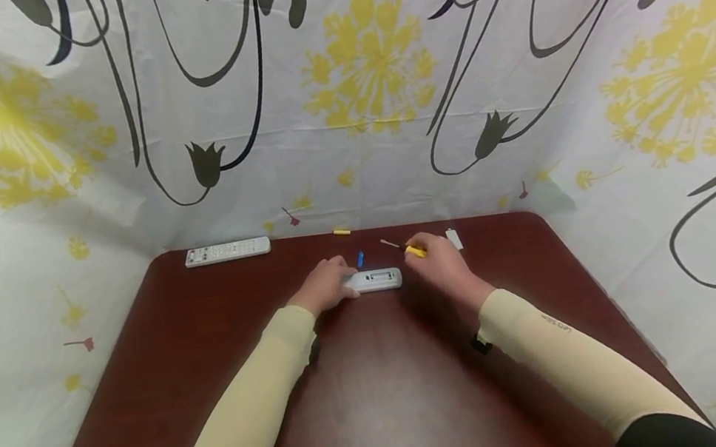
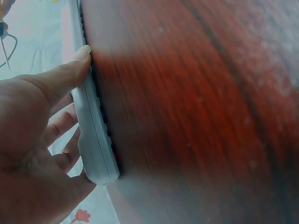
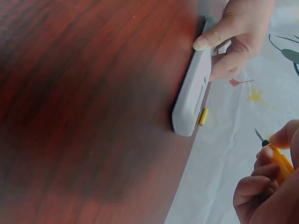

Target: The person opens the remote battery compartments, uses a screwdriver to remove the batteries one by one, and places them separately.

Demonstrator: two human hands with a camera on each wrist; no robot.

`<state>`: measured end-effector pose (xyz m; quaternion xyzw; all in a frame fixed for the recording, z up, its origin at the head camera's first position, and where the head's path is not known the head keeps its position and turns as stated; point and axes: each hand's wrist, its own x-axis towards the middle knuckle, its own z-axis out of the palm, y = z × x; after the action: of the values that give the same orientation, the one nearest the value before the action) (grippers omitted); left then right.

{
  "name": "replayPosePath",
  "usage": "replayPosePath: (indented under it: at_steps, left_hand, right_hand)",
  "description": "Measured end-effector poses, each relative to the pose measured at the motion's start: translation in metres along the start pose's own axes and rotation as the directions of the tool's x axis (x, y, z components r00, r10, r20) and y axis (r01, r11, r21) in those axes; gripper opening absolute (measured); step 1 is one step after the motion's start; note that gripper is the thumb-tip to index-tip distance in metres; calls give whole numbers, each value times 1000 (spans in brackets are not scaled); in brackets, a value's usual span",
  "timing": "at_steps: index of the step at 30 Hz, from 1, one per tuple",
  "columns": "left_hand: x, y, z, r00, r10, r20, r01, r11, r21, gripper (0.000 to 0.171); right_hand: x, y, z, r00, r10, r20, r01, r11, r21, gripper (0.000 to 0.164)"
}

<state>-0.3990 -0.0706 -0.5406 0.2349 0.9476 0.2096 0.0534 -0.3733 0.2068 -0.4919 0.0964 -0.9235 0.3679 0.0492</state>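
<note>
The left hand (image 1: 324,286) grips the white plastic remote control (image 1: 374,279) on the dark red wooden tabletop (image 1: 379,392); the right hand (image 1: 438,264) pinches a small yellow-handled screwdriver (image 1: 410,250) just right of it.

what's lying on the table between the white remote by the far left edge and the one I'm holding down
Nothing: in the head view only bare table shows between the far remote and the held remote, under the left hand.

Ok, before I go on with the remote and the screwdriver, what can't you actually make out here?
- Open compartment of the remote: too small in the head view; side-on in both wrist views.
- Screwdriver tip: cut short by the right hand in the right wrist view, tiny in the head view.
- Remote's left end: covered by the left hand.
- Small blue piece and white piece: too small to identify.
</note>
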Motion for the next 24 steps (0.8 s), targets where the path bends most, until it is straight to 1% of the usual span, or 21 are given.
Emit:
replayPosePath:
  at_steps: [6, 13, 18, 24]
  left_hand:
    - [-1, 2, -1, 1000, -14, 1, 14, 1000, 0, 51]
    - [-3, 3, -2, 999, -37, 2, 37, 999, -8, 51]
    - [-3, 3, -1, 999, -36, 6, 37, 999, -19, 50]
    - [-2, 2, -1, 1000, -9, 2, 9, 1000, -12, 51]
  right_hand:
    - [-7, 8, -1, 1000, -25, -10, 24, 999, -33, 23]
    - [-11, 13, 1, 996, -87, -20, 86, 996, -25, 18]
    - [-13, 14, 1, 997, -72, -18, 71, 997, -37, 18]
    - [-16, 16, -4, 999, -49, -21, 48, 997, -64, 22]
